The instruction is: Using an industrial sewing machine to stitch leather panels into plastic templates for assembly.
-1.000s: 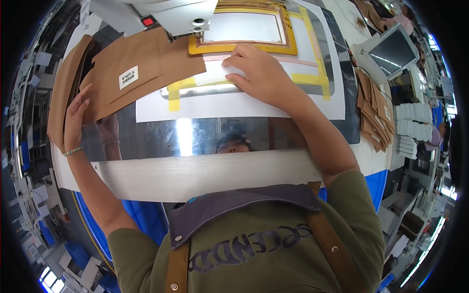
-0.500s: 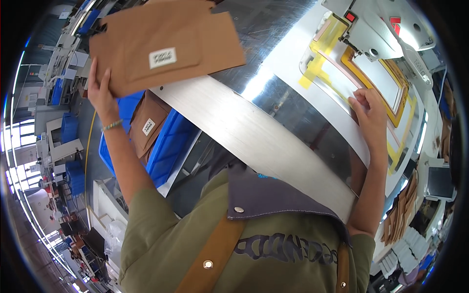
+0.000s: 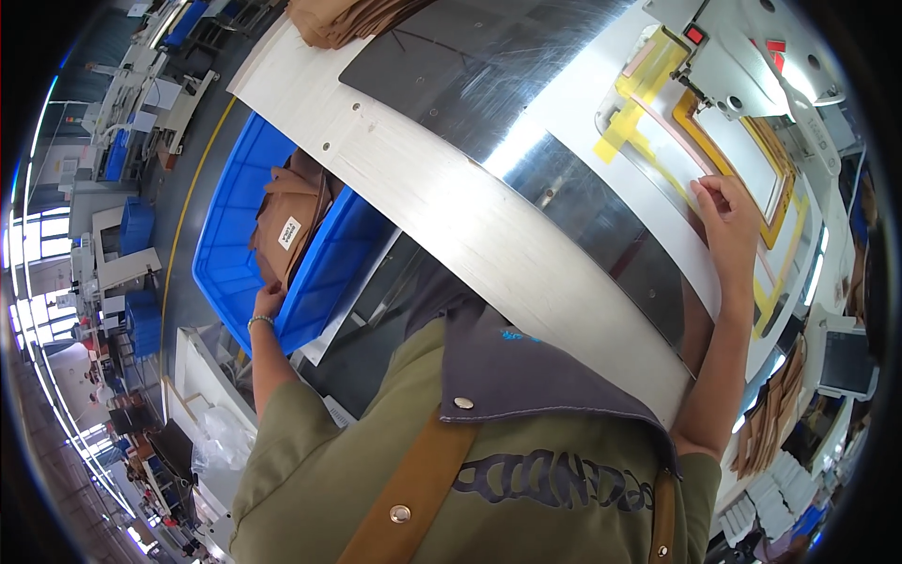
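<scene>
Left hand (image 3: 269, 302), fingers partly hidden, touches brown pieces (image 3: 273, 221) inside a blue bin (image 3: 331, 258), its grip impossible to tell; right hand (image 3: 723, 205), loosely curled around nothing visible, lies beside a yellow frame (image 3: 779, 216). One binned piece bears a white label (image 3: 288, 233), and other brown material (image 3: 346, 19) on the table (image 3: 451, 197) is cut off above.

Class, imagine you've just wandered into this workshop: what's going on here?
A person at a metal-topped worktable has the left hand down in a blue bin, at the near end of some brown pieces; whether it grips one is unclear. The right hand, fingers curled, is beside a yellow frame near a white machine head, with nothing plainly in it. More brown pieces lie bunched at the table's far left.
</scene>
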A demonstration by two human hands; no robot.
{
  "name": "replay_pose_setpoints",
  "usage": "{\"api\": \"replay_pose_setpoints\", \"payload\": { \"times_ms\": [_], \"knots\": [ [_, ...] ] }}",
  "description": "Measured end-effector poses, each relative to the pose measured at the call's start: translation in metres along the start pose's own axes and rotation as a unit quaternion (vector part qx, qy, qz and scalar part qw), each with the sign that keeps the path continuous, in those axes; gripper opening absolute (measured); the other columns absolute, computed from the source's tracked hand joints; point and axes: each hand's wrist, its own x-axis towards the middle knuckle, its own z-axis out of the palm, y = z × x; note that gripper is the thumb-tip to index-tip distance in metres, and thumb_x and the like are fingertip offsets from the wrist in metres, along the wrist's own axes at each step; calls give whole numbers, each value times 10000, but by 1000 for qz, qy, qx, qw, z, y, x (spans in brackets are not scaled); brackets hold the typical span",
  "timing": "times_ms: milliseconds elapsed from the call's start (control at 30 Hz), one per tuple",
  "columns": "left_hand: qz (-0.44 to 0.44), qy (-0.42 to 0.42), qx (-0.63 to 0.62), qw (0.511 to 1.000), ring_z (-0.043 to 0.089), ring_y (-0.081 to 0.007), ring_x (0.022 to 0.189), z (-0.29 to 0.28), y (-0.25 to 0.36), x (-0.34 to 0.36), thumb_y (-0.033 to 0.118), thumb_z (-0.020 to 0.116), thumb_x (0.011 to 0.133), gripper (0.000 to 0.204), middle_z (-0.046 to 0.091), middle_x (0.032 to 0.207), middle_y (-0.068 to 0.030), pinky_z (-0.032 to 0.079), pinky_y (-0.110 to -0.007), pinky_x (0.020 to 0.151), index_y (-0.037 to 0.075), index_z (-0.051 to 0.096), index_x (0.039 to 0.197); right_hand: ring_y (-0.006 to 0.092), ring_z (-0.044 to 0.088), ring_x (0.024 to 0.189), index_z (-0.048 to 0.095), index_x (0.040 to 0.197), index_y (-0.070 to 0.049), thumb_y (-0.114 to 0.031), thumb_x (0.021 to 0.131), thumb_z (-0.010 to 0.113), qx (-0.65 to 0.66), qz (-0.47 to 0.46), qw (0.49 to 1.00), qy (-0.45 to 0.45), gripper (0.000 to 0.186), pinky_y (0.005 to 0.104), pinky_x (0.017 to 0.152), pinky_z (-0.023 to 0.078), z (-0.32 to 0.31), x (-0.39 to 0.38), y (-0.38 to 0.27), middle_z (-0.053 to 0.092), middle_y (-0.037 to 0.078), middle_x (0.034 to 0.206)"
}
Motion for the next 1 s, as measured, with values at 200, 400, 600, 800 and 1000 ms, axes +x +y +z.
{"api": "replay_pose_setpoints", "payload": {
  "times_ms": [200, 400, 600, 800, 1000],
  "knots": [
    [-39, 194, 242, 950, 677, -449, 1194, -11, 38, -2, 259, 634, 899, 544, 701, 1300, -270, 536, -477, 1045, -7, 668, 1373, 143, 579, 752, 757, 999, 9, -171, 939, 765, -6, -4, 1000, 8, 190, 276, 736, 476, 1, 1, 3, 693, 58, 873],
    [149, 203, 143, 957, 339, -463, 1513, -10, 84, 39, 587, 681, 915, 964, 333, 1650, -301, 314, -489, 1242, -21, 367, 1594, 144, 608, 759, 769, 999, 7, -171, 941, 754, -17, -5, 1000, 22, 187, 280, 723, 481, -1, 1, -1, 714, 63, 883],
    [49, 21, 73, 996, 205, -468, 1577, 18, 89, 71, 794, 769, 754, 1408, 183, 1683, -366, 224, -478, 1289, 8, 60, 1683, 155, 668, 821, 720, 1039, -17, -192, 998, 689, 83, -15, 993, 86, 183, 305, 790, 535, 2, 3, 10, 737, 78, 896],
    [274, 260, 347, 858, 526, -405, 1411, -45, 246, 18, 463, 697, 986, 713, 538, 1519, -269, 447, -500, 1151, -11, 534, 1494, 103, 626, 900, 573, 1054, -31, -176, 1105, 547, 301, 28, 953, -5, 156, 263, 902, 504, -3, 3, 5, 666, 35, 946],
    [644, 196, -98, 733, 650, -253, 1267, 39, 489, -132, 92, 652, 1043, 298, 668, 1410, -154, 538, -399, 1037, -21, 682, 1317, 78, 566, 839, 618, 1188, -34, -188, 1081, 591, 379, 91, 921, 10, 189, 241, 847, 482, -27, 6, -4, 621, -1, 915]
  ]
}}
